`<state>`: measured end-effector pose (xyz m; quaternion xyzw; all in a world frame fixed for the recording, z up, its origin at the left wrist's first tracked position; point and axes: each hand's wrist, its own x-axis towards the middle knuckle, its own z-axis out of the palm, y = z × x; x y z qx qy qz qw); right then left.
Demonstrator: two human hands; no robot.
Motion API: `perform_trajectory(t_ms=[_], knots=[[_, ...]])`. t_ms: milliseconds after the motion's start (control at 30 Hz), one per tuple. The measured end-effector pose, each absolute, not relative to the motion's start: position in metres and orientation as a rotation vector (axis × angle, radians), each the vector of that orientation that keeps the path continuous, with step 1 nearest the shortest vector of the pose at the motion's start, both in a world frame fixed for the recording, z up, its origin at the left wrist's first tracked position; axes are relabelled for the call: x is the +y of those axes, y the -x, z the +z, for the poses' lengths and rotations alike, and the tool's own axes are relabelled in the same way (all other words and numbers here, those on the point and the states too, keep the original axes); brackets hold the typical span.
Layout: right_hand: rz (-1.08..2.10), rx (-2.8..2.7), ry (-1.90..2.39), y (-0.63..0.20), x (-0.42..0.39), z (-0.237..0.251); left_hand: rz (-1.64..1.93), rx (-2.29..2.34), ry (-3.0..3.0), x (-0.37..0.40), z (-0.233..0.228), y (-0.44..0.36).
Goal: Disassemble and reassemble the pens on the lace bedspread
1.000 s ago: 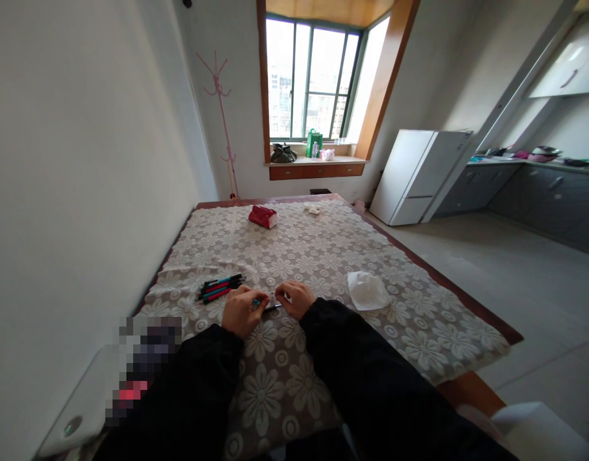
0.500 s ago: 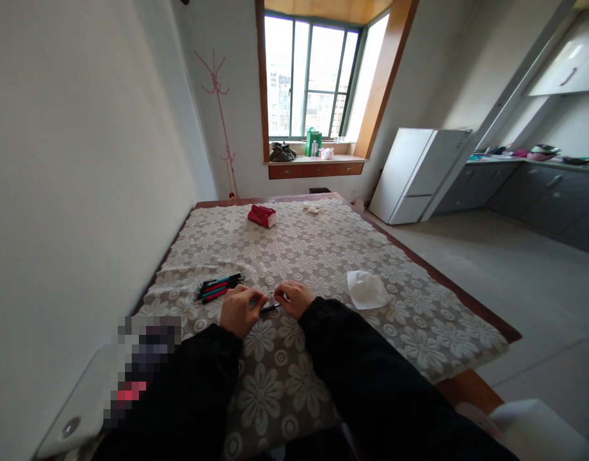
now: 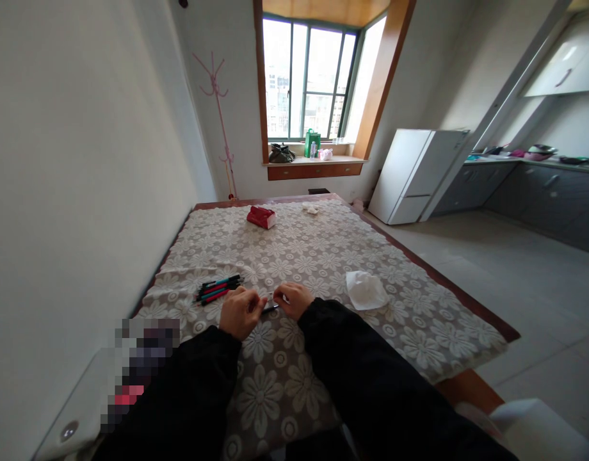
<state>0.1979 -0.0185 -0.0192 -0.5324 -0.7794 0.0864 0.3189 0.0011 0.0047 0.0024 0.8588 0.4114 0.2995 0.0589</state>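
Black sleeves lead down to both hands, which meet low over the flowered tablecloth (image 3: 323,256) at the near end of the table. The left hand (image 3: 240,312) is curled shut, knuckles up, around one end of a dark pen (image 3: 270,308); only a short stretch of the pen shows in the gap between the two hands, lying almost flat just above the cloth. The right hand (image 3: 293,299) is closed too, its fingertips pinched on a small pale piece at the pen's other end; what that piece is cannot be told, as it is too small.

Just beyond the left hand, and a little to its outer side, lies a small bundle of pens (image 3: 218,287), red, teal and black, lined up side by side on the cloth, near the hand but not touching it. Out past the right hand, on its outer side, sits a crumpled white tissue (image 3: 365,290), apart from the fingers. Well beyond both hands, toward the far end of the table, rests a red packet (image 3: 261,217) with a small white scrap (image 3: 312,208) further on to its right. Near the left elbow, by the wall, a white board (image 3: 83,403) juts in at the table's corner.
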Motion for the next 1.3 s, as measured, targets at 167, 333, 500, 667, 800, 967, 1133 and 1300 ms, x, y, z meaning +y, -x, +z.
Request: perform_trajectory(t_ms=[167, 333, 500, 667, 800, 967, 1133, 1300], knots=[[0.224, -2.056, 1.391, -0.198, -0.018, -0.019, 0.949, 1.249, -2.601, 0.007, -0.001, 0.001], [0.226, -2.059, 1.412, -0.198, -0.018, -0.019, 0.927, 1.263, -2.601, 0.01, -0.007, 0.002], [0.231, -2.058, 1.414, -0.198, -0.019, -0.018, 1.013, 1.284, -2.533, 0.012, -0.009, 0.002], [0.221, -2.054, 1.422, -0.198, -0.018, -0.019, 1.115, 1.196, -2.486, 0.013, -0.008, 0.003], [0.229, -2.055, 1.417, -0.198, -0.018, -0.02, 1.141, 1.152, -2.463, 0.011, -0.005, 0.002], [0.232, -2.053, 1.415, -0.198, -0.018, -0.019, 1.126, 1.159, -2.471, 0.006, 0.0, 0.001], [0.215, -2.056, 1.424, -0.198, -0.019, -0.019, 1.118, 1.229, -2.495, 0.005, 0.001, 0.002], [0.218, -2.05, 1.433, -0.197, -0.019, -0.02, 1.078, 1.225, -2.525, 0.009, -0.003, 0.004]])
